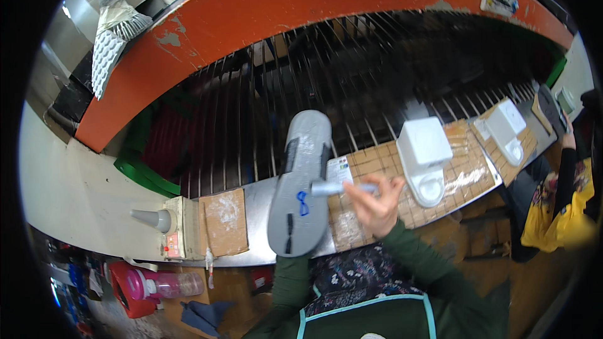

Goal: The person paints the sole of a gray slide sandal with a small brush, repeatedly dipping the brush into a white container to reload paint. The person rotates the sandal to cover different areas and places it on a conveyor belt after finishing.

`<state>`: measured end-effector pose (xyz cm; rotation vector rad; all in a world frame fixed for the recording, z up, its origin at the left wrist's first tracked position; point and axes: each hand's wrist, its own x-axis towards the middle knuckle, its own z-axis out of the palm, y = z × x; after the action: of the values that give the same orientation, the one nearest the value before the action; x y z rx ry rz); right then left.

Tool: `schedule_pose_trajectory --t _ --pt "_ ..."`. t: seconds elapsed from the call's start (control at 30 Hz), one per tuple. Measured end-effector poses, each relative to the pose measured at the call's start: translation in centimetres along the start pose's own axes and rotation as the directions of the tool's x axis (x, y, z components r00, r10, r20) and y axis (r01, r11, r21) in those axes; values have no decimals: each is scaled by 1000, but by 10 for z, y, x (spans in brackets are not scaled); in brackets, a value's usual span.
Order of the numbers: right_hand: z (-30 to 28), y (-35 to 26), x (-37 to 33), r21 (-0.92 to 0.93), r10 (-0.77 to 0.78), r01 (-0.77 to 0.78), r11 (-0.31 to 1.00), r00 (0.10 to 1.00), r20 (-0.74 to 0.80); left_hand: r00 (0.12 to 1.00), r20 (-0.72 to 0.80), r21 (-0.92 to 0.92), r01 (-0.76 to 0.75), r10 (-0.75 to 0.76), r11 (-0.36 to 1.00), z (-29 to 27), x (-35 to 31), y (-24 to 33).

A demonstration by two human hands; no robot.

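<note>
A long grey shoe sole (300, 169) is held up in front of me, with dark patches along its sides, a black slot near its lower end and a blue looped mark. My left forearm in a green sleeve runs up behind it; the sole hides my left hand, which supports it from behind. My right hand (375, 208) is closed in a pinch round a pale, stick-shaped tool (329, 188), perhaps a marker or a brush. The tool's far end meets the sole's right side in the picture, beside the blue mark; whether it touches I cannot tell.
Beyond the sole runs a rack of metal bars (251, 113) under an orange beam (270, 9). White box-shaped holders (424, 144) stand on cardboard to the right. A grey cone (151, 218) juts out at left, above a pink bottle (166, 284). Another person (559, 213) works at far right.
</note>
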<state>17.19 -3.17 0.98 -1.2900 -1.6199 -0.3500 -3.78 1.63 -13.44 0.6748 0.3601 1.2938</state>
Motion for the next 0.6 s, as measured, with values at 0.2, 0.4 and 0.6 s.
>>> schedule_pose_trajectory --t 0.2,0.4,0.6 --pt "-2 46 -48 742 222 -580 -335 717 661 981 -37 -300 -192 190 934 -25 101 56" --pt "11 78 -86 559 152 -322 -764 752 641 923 -251 -187 -342 292 921 -41 200 112" --pt "12 81 -83 540 67 -456 -708 717 694 768 -578 -68 -381 275 922 -70 253 83"
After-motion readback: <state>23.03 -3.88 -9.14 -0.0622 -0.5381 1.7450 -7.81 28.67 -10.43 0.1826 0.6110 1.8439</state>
